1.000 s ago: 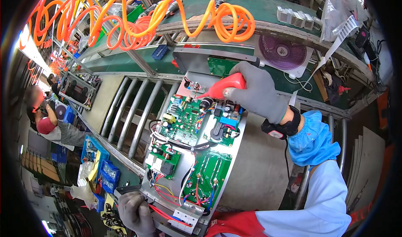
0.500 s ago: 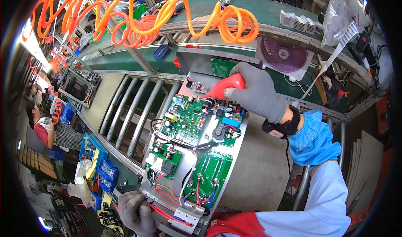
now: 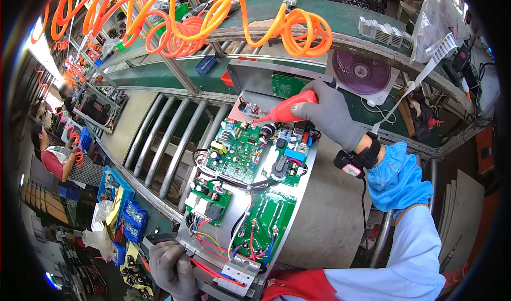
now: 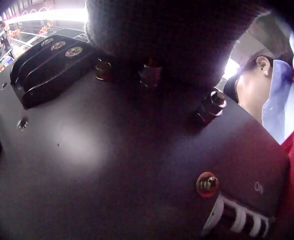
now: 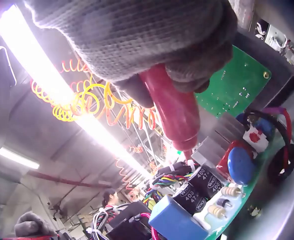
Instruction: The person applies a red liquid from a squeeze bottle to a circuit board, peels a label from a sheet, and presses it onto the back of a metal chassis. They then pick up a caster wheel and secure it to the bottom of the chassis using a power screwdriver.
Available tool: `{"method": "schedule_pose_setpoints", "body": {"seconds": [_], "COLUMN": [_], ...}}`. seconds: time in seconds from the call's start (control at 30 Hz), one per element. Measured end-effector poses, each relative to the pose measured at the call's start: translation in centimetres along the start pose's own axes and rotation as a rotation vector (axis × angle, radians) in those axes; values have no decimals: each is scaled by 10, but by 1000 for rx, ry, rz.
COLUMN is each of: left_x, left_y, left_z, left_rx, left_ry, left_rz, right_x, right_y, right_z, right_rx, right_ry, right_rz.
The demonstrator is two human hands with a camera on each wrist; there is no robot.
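My gloved right hand (image 3: 332, 115) grips a red squeeze bottle (image 3: 290, 108) with a pointed nozzle. The nozzle points down-left, its tip close over the upper end of a green circuit board (image 3: 234, 149). Seen from the right wrist, the bottle (image 5: 174, 112) narrows toward colored wires and black capacitors (image 5: 199, 190). Several boards and wire bundles sit in an open metal chassis (image 3: 311, 176). At its near end, the fingers of my gloved left hand (image 3: 173, 269) curl over the edge beside red wires and a breaker (image 3: 239, 274). The left wrist view shows the dark outer panel (image 4: 112, 150) with bolts.
The chassis lies over a roller conveyor (image 3: 175, 141). Orange coiled hoses (image 3: 223, 19) hang across the top. A purple fan (image 3: 362, 72) stands behind, right. Blue bins (image 3: 133, 218) of small parts are at left. Another person (image 3: 53, 152) is farther left.
My right hand has turned slightly, and the bottle lies a little more level, its tip staying near the same spot. The left hand keeps its place. The head view has shifted slightly.
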State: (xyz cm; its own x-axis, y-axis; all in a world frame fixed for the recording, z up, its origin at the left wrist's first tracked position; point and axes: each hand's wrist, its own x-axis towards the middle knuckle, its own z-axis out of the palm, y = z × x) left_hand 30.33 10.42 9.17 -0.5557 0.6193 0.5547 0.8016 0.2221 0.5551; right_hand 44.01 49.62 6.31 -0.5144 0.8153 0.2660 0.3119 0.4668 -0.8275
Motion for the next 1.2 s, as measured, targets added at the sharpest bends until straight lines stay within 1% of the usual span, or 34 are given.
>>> {"method": "schedule_pose_setpoints", "body": {"seconds": [0.1,0.2,0.3,0.4,0.7,0.8,0.9,1.0,1.1,1.2], "left_x": [0,0,0,0,-1,0,-1,-1,0,-1], "left_y": [-2,-4,-2,-1,-3,-1,-2,-1,-1,-2], "left_z": [0,1,2,2,2,3,2,2,2,2], "left_rx": [-12,-14,2,6,-5,-9,-1,1,6,1], "left_ry": [11,26,33,31,35,47,51,50,49,53], "left_rz": [10,21,21,21,25,6,6,4,17,16], "right_x": [0,-1,-3,-4,-4,-9,-10,-10,-13,-13], "right_y": [-1,-9,-11,-12,-2,-8,0,1,-3,-1], "right_z": [2,-4,-8,-9,-11,-12,-12,-13,-9,-7], "right_rx": [-38,-12,-70,-66,-45,-2,45,-27,-37,-53], "right_ry": [-6,-30,-29,-29,38,18,41,86,80,80], "right_rz": [-65,-5,-63,-51,-179,-89,-81,-98,-65,-71]}}
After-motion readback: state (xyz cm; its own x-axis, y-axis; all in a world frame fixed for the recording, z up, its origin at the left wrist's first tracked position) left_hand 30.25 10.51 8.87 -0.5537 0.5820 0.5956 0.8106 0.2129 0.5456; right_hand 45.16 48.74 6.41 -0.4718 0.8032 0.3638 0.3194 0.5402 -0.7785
